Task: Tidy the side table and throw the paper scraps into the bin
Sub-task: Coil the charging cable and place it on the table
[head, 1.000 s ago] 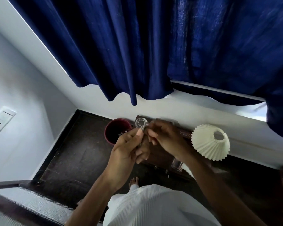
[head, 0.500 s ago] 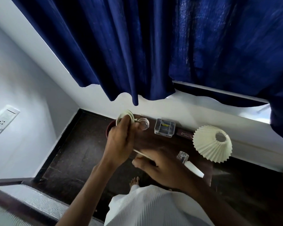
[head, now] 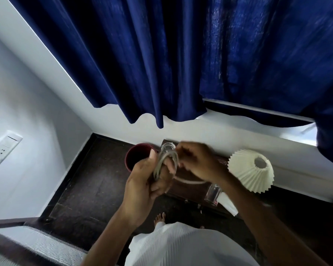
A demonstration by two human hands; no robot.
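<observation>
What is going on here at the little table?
A person stands over the dark side table. The left hand holds loops of white cord around its fingers, and the right hand pinches the loose strand, apparently coiling it. A red bin stands on the floor beside the table.

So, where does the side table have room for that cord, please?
Bare wood shows along the front edge of the dark wooden side table, between your left hand and the near clear glass. The right end is crowded: glass, white paper, pleated white lampshade.
</observation>
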